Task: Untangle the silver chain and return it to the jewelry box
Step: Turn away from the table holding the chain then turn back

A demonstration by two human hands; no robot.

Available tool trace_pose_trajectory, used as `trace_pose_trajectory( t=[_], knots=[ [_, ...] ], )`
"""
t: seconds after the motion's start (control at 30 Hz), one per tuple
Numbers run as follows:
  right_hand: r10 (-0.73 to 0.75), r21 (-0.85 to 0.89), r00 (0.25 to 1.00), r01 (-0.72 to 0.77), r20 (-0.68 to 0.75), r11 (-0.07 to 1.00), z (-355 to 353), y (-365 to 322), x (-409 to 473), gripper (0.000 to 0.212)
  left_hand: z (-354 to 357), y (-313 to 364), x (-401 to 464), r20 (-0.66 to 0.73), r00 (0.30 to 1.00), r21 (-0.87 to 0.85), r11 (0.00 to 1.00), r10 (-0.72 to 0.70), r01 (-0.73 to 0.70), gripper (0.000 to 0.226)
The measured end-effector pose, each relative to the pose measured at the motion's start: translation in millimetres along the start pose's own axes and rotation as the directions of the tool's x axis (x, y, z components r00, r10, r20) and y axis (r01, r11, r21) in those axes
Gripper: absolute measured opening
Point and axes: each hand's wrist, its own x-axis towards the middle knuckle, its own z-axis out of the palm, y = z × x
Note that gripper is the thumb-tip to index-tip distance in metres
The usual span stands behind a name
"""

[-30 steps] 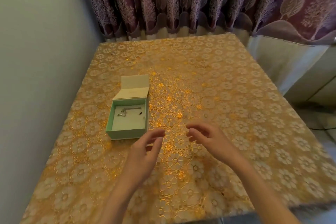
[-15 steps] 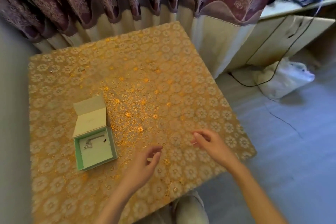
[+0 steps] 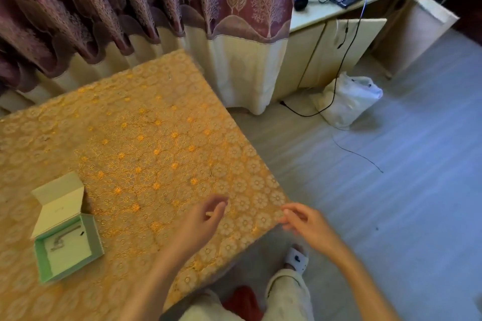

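Note:
A mint-green jewelry box (image 3: 96, 238) stands on the table at the lower left, its cream lid (image 3: 60, 203) hinged back. The silver chain (image 3: 62, 236) lies inside the box on the pale insert, beside a small dark clasp. My left hand (image 3: 199, 224) hovers over the table to the right of the box, fingers loosely curled, holding nothing. My right hand (image 3: 303, 221) hangs at the table's right corner, fingers relaxed and empty. Both hands are well apart from the box.
The table wears a gold floral lace cloth (image 3: 146, 154); its right edge runs diagonally by my right hand. Purple curtains (image 3: 146, 8) hang behind. A cream desk (image 3: 339, 34) with cables, a white bag (image 3: 347, 99) on the floor, and my slippered foot (image 3: 296, 258) lie right.
The view has swung to the right, so the box now sits at the lower left and the floor and desk show. Both hands stay empty and have drifted toward the table's right corner.

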Motion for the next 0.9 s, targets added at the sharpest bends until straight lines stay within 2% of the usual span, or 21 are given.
trace_pose_trajectory(
  t=[0.13,0.23,0.4,0.53,0.63,0.9],
  knots=[
    [-0.018,0.018,0.998,0.019,-0.054,1.0,-90.2,20.9,12.1,0.018,58.8,61.1,43.3,-0.102,0.994,-0.071,0.996,0.05,-0.057,0.02],
    [-0.03,-0.004,0.997,0.03,-0.065,1.0,-159.0,35.5,13.0,0.018,113.2,99.0,69.3,-0.162,0.987,-0.159,0.987,-0.006,-0.02,0.019],
    [-0.046,-0.003,0.995,0.046,-0.091,0.999,-245.8,34.1,27.9,0.018,170.0,150.9,99.2,-0.034,0.999,-0.086,0.996,0.034,-0.036,0.025],
    [-0.143,-0.013,0.988,0.142,-0.054,0.99,-292.0,-2.2,72.2,0.014,180.9,171.9,134.3,-0.052,0.999,-0.112,0.994,0.003,-0.009,0.019],
    [-0.205,-0.014,0.979,0.205,0.003,0.979,-309.7,-33.5,112.5,0.015,181.8,173.9,160.4,-0.117,0.992,-0.157,0.987,-0.053,0.035,0.016],
    [-0.166,-0.108,0.962,0.192,0.217,0.975,-324.3,-74.0,229.6,0.019,147.5,176.5,257.0,-0.324,0.927,-0.274,0.957,-0.19,0.1,0.016]
  ],
)
